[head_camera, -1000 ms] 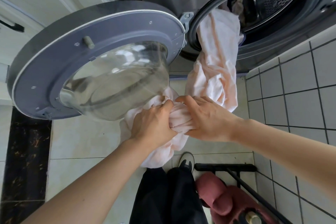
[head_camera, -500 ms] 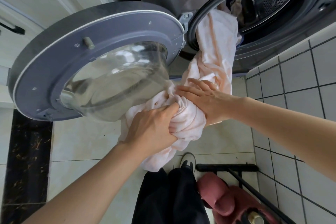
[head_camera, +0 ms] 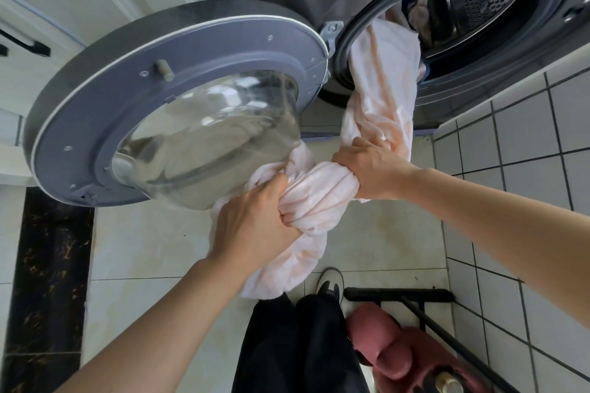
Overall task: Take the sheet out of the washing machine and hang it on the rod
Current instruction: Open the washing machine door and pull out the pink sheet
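Note:
A pale pink sheet (head_camera: 381, 96) hangs in a thick rope out of the washing machine drum (head_camera: 479, 0) at the upper right and bunches below the opening. My left hand (head_camera: 255, 220) grips the bunched lower part, just under the glass bowl of the door. My right hand (head_camera: 367, 169) grips the sheet a little higher, close to the machine's front. The sheet's upper end is still inside the drum, beside other dark laundry. No rod is in view.
The open round door (head_camera: 159, 99) swings out to the left, level with my hands. White cabinets stand at the left. My dark trousers and a shoe (head_camera: 329, 281) are below. A black mop head (head_camera: 399, 293) and a dark red appliance (head_camera: 402, 354) lie by the tiled wall.
My right hand has moved up along the sheet toward the machine and closed round it. The left hand keeps its grip on the bunch, and more cloth has gathered between the hands.

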Tool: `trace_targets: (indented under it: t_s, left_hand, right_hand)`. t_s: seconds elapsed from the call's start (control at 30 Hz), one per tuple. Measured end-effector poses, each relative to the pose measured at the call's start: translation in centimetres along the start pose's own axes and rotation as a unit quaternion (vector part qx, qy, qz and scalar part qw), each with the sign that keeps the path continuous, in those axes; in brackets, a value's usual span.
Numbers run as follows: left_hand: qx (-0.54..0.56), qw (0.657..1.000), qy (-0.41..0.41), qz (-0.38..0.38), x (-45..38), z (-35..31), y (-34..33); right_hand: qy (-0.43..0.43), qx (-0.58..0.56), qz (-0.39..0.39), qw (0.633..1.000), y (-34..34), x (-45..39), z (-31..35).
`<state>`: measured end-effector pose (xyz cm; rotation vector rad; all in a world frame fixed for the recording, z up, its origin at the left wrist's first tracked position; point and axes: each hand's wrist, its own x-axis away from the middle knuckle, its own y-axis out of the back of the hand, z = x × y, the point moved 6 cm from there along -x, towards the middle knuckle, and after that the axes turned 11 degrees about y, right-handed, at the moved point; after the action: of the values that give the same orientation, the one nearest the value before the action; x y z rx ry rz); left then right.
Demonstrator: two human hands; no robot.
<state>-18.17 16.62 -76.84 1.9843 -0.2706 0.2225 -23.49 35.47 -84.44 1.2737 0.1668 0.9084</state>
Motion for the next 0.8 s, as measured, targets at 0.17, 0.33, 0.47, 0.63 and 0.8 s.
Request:
trace_targets:
  t_s: [0.17, 0.33, 0.47, 0.63, 0.8]
  left_hand:
    - [-0.039, 0.996, 0.031, 0.076, 0.2, 0.5, -0.9]
    - [0.006, 0.993, 0.035, 0.109, 0.5, 2.0, -1.3]
    - [-0.008, 0.99, 0.057, 0.132, 1.0, 3.3, -1.4]
    - [-0.013, 0.987, 0.065, 0.148, 1.1, 4.0, -1.5]
    - [-0.033, 0.986, 0.04, 0.158, 0.6, 1.5, -1.9]
  right_hand:
    - [-0.007, 0.01, 0.021, 1.0, -0.4, 0.8, -0.1]
    - [-0.042, 0.001, 0.039, 0.998, -0.8, 2.6, -2.7]
    - [-0.118, 0.006, 0.075, 0.99, -1.0, 5.1, -6.0]
    - [-0.174, 0.095, 0.039, 0.979, 1.4, 6.4, -5.0]
    - [-0.143, 0.11, 0.033, 0.983, 2.8, 5.3, 0.8]
